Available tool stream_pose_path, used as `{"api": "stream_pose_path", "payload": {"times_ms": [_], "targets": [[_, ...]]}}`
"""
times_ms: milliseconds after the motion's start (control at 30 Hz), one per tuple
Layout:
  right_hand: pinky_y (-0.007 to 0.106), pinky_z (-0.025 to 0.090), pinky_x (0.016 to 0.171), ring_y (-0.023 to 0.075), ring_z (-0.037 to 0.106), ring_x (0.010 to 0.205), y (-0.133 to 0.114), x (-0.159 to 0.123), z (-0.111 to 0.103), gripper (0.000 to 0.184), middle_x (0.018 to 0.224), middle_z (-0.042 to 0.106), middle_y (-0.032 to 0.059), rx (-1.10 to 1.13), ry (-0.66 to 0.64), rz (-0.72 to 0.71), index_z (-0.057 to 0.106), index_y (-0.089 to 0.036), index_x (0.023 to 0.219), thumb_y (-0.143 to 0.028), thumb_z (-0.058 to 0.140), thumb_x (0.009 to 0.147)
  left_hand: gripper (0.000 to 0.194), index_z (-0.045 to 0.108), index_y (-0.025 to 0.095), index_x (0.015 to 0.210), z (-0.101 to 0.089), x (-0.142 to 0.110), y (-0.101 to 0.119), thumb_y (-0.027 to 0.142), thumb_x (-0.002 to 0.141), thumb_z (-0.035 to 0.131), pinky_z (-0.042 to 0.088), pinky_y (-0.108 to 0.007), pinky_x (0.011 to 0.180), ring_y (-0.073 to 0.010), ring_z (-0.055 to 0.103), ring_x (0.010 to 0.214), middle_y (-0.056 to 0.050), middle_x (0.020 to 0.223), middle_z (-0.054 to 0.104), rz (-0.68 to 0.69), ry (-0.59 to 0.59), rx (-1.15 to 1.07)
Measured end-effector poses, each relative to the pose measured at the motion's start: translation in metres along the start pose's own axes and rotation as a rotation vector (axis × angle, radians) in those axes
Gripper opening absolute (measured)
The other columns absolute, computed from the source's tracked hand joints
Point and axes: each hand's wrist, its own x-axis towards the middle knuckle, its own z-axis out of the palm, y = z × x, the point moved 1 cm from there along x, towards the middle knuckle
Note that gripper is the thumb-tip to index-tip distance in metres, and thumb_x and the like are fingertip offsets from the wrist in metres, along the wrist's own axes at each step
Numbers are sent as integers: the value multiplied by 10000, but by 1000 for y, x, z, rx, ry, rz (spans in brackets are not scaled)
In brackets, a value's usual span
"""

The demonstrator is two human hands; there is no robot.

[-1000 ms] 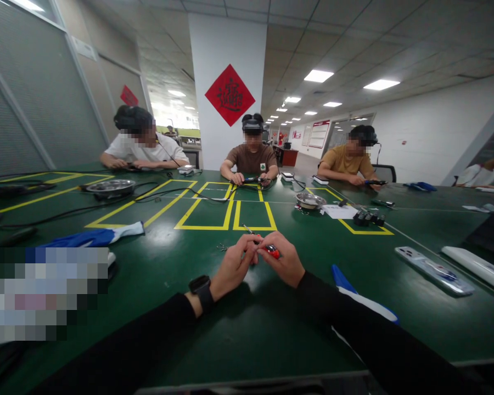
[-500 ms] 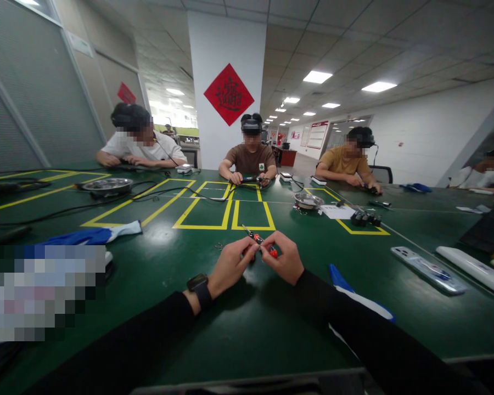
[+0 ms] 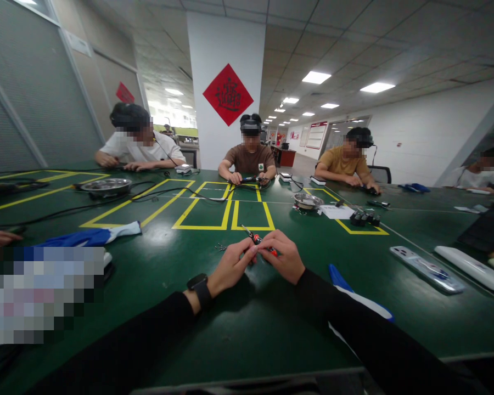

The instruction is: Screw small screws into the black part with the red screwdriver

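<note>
My left hand (image 3: 231, 263), with a dark watch (image 3: 200, 286) on the wrist, is closed in a pinch. Its fingertips meet those of my right hand (image 3: 284, 257) above the table. A slim red-and-black hand tool (image 3: 256, 238) with a thin metal end runs slantwise at the fingers, the metal pointing away to the left. Part of its red end shows under my right fingers, which are closed across it. Anything small between the fingertips is hidden. Several tiny metal pieces (image 3: 220, 247) lie on the green table (image 3: 247, 340) left of my hands.
Blue-and-white gloves (image 3: 94, 236) lie left, another glove (image 3: 360, 299) right. A phone (image 3: 426, 270) and white case (image 3: 471, 269) lie farther right. Beyond are yellow tape frames (image 3: 201, 226), metal bowls (image 3: 308, 201) and cables (image 3: 66, 211). Co-workers sit opposite; another person's hand (image 3: 0, 238) is at left.
My right fingers have shifted and now lie flatter over the tool, still meeting my left fingertips. Another person's hand has come into view at the left edge.
</note>
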Motion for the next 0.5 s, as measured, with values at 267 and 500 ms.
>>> {"api": "stream_pose_path", "payload": {"times_ms": [267,500], "targets": [[300,467,720,153,578,775,6,-2,1,70,789,615,32,80,42,33,670,-204,825,-212,604,803,344,530,146,754,3,1,0,341,934,312,399,-232,659,-118,514,648,-3,687,552,-5,-57,-106],[288,451,665,147,555,706,4,-3,5,82,764,608,23,77,57,122,627,-193,799,-264,589,812,338,534,145,754,2,1,-3,332,933,317,387,-241,659,-123,509,650,-9,692,561,-8,-22,-51]]}}
